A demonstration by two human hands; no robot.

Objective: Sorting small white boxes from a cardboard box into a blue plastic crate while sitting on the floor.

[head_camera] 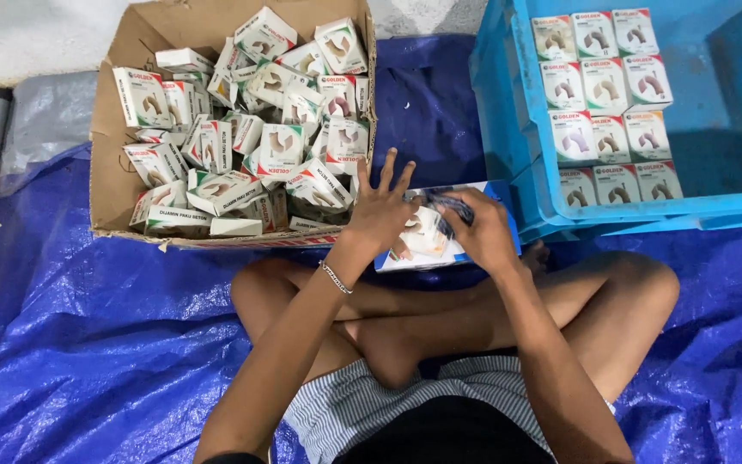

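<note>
Both hands work between carton and crate: left hand (pixel 377 209) splayed, right hand (pixel 483 230) gripping a box (pixel 427 241).

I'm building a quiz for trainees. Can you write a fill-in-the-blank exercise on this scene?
1. The small white boxes lie jumbled in the brown ____ box.
2. The tidy rows of boxes stand in a ____ plastic crate.
3. The person sits on a blue ____.
4. A bracelet circles the ____ wrist.

Missing: cardboard; blue; tarpaulin; left

Glossy woven plastic tarp (pixel 88 344), matt brown cardboard carton (pixel 113 185), smooth blue plastic crate (pixel 495 94)
</note>
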